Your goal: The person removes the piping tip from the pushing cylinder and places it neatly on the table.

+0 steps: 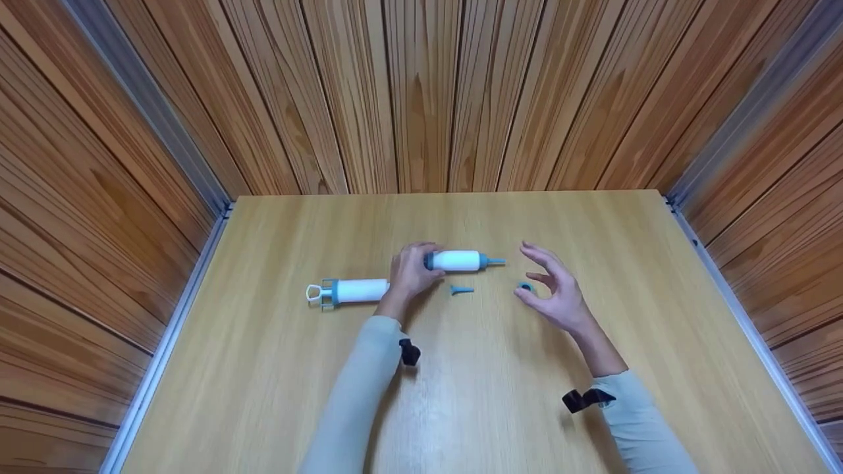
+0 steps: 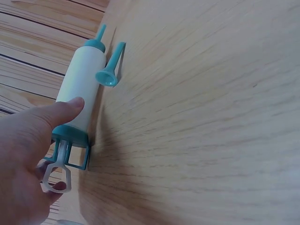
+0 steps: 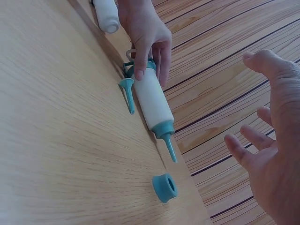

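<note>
My left hand (image 1: 411, 268) grips the rear of a white icing syringe (image 1: 458, 261), thumb on the barrel. Teal collars cap both its ends, and a slim teal nozzle (image 3: 170, 149) points right. Behind my fingers shows its pale ring handle (image 2: 57, 178). Beside the barrel lies a loose teal nozzle (image 1: 462, 289) with a flared end. My right hand (image 1: 558, 296) hovers, fingers spread and apart from everything. A teal screw ring (image 3: 164, 188) lies on the table near it, partly hidden by that hand in the head view.
A second white icing syringe (image 1: 362, 291) lies to the left, its ring handle pointing left and its front end behind my left wrist. Wood-plank walls (image 1: 421, 99) rise at the back and sides of the wooden table (image 1: 487, 408).
</note>
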The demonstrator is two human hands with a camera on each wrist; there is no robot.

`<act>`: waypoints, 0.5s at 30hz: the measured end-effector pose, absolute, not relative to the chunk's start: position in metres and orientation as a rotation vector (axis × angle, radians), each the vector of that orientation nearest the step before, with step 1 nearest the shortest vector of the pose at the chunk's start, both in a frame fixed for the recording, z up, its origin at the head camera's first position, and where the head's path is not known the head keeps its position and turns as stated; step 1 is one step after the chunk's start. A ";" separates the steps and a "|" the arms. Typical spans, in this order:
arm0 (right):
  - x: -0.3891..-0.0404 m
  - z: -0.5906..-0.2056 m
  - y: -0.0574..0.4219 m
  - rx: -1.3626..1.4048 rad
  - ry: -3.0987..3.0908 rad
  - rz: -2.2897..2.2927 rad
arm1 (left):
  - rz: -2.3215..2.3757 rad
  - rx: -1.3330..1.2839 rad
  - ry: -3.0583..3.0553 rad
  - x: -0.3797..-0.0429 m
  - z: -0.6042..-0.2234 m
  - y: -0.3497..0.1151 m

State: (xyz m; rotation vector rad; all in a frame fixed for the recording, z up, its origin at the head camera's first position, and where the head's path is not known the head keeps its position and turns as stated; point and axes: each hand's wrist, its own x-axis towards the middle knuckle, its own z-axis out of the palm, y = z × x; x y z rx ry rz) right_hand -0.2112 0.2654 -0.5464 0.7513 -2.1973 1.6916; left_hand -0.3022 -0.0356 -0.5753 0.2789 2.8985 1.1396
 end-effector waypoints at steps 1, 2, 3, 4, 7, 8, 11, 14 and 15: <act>-0.211 -0.547 0.265 0.761 -2.188 1.702 | 1.151 0.278 2.891 -0.302 -0.575 -0.036; -0.211 -0.548 0.265 0.771 -2.177 1.711 | 1.162 0.277 2.883 -0.302 -0.575 -0.037; -0.211 -0.548 0.265 0.777 -2.171 1.718 | 1.174 0.275 2.874 -0.302 -0.575 -0.037; -0.212 -0.548 0.265 0.781 -2.165 1.723 | 1.184 0.272 2.865 -0.302 -0.575 -0.038; -0.212 -0.548 0.264 0.781 -2.160 1.732 | 1.198 0.264 2.845 -0.303 -0.575 -0.039; -0.213 -0.549 0.264 0.781 -2.159 1.732 | 1.201 0.260 2.841 -0.302 -0.575 -0.039; -0.213 -0.549 0.264 0.778 -2.161 1.734 | 1.205 0.249 2.830 -0.302 -0.575 -0.040; -0.214 -0.549 0.263 0.786 -2.158 1.734 | 1.213 0.242 2.824 -0.302 -0.574 -0.040; -0.214 -0.549 0.263 0.791 -2.158 1.734 | 1.215 0.239 2.822 -0.302 -0.575 -0.041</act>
